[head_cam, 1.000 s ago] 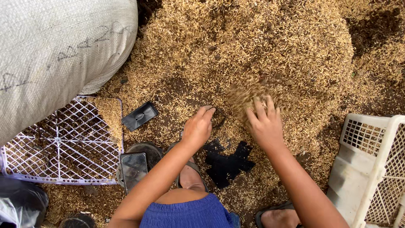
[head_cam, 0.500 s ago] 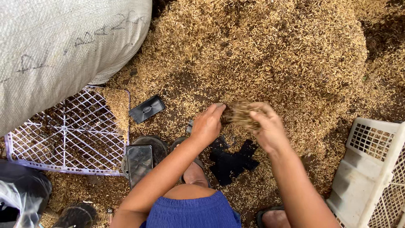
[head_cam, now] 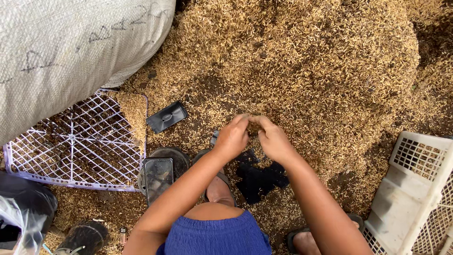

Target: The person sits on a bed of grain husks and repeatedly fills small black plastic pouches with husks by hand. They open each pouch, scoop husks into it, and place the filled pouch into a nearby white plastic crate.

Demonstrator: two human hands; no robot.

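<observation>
I crouch over a big heap of tan husks on the ground. My left hand and my right hand are cupped together, fingertips touching, closed around a small clump of husks just above the heap's near edge. Below my hands a black cloth-like piece lies on the husks. My knee and a sandalled foot show under my arms.
A large grey woven sack fills the upper left. A white lattice tray holding husks lies at left, a black flat lid and a phone beside it. A white plastic crate stands at right.
My hands, spread on the heap a second ago, have drawn together toward me, gathering husks between them.
</observation>
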